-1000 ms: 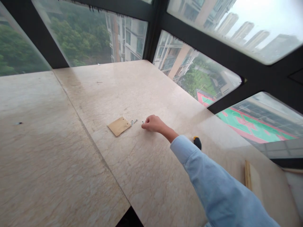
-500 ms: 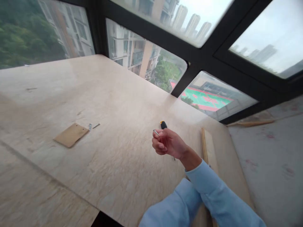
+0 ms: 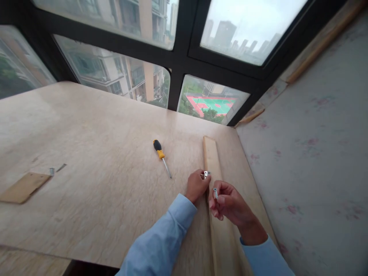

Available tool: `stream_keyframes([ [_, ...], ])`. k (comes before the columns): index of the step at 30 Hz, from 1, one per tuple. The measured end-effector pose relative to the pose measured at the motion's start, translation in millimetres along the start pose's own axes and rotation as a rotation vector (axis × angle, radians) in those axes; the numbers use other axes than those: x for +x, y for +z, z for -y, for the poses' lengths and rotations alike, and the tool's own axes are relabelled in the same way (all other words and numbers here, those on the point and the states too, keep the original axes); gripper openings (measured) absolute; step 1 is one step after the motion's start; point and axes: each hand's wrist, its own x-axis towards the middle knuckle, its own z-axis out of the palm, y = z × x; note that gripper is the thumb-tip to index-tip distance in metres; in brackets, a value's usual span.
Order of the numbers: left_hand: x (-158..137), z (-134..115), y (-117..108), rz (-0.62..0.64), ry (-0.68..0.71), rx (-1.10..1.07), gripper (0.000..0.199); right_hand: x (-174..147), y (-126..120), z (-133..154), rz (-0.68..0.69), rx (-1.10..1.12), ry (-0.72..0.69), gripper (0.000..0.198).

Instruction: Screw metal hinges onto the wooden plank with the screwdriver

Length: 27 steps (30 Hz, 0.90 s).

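My left hand [image 3: 198, 185] is closed on a small white metal bracket [image 3: 206, 174] with holes, held against the edge of a long wooden board [image 3: 211, 151]. A small screw tip or head shows at the bracket's right side. Just above the board, my right hand [image 3: 230, 201] pinches a silver screw [image 3: 215, 192] between thumb and fingers, its head upward. To the left of my left hand lies a screwdriver [image 3: 160, 154] with a black and yellow handle, its shaft pointing toward me.
A brown piece of card [image 3: 23, 188] lies at the left, with a screw [image 3: 51, 171] and another small metal piece [image 3: 61, 167] beside it. Dark-framed windows [image 3: 175, 86] border the far edge. A flowered wall [image 3: 299, 165] rises close on the right.
My view has swung right. My right hand has carried the screw from above the tabletop to the board. My left hand, hidden before, now shows at the bracket.
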Motion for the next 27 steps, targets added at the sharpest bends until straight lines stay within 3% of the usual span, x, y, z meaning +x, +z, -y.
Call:
stream_keyframes([
  [4, 1.1, 1.1, -0.5, -0.008, 0.005, -0.004, 0.024, -36.1, -28.7, -12.5, -0.105, 0.126, -0.097, 0.023],
  [9, 0.8, 1.7, -1.5, 0.045, -0.065, -0.100, 0.030, -54.3, -51.5, -20.0, -0.222, 0.206, -0.114, 0.027],
  [12, 0.8, 0.1, -2.4, 0.063, -0.110, -0.156, 0.032, -52.4, -57.5, -17.0, -0.265, 0.259, -0.122, 0.038],
  [18, 0.5, -3.2, -3.0, 0.078, -0.153, -0.200, 0.033, -36.4, -67.7, -9.1, -0.299, 0.318, -0.159, 0.027],
  [27, -1.9, -6.6, -3.3, 0.082, -0.189, -0.249, 0.033, -14.9, -71.1, -7.5, -0.266, 0.304, -0.160, 0.027],
])
